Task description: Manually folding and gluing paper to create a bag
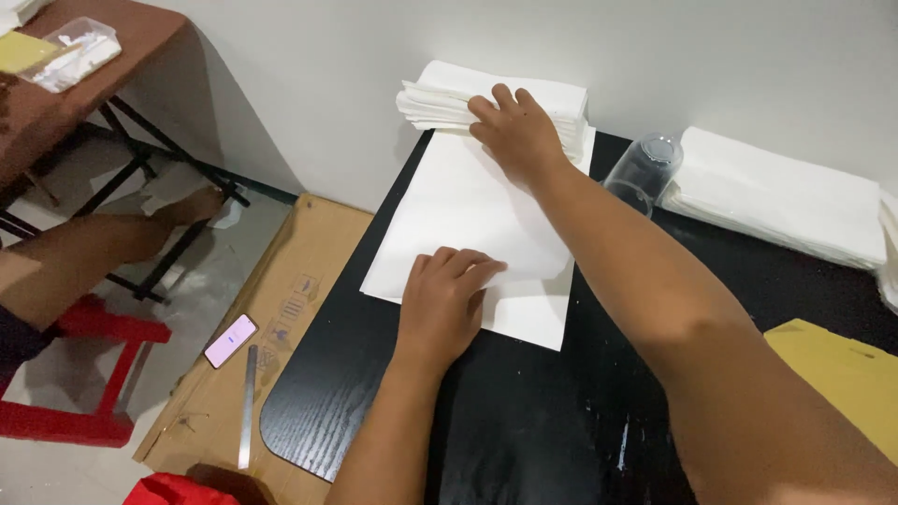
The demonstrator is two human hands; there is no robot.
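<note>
A large white paper sheet lies on a black table. My left hand presses flat on its near edge, fingers together. My right hand reaches across to the far end of the sheet and rests, fingers spread, on a stack of folded white papers against the wall. Whether either hand grips paper is hard to tell; both look flat on it.
An upside-down clear glass stands right of my forearm. Another white paper pile lies at the right, a yellow envelope near the corner. On a cardboard sheet left of the table lie a phone and metal ruler. Another person's leg and a red stool are at the left.
</note>
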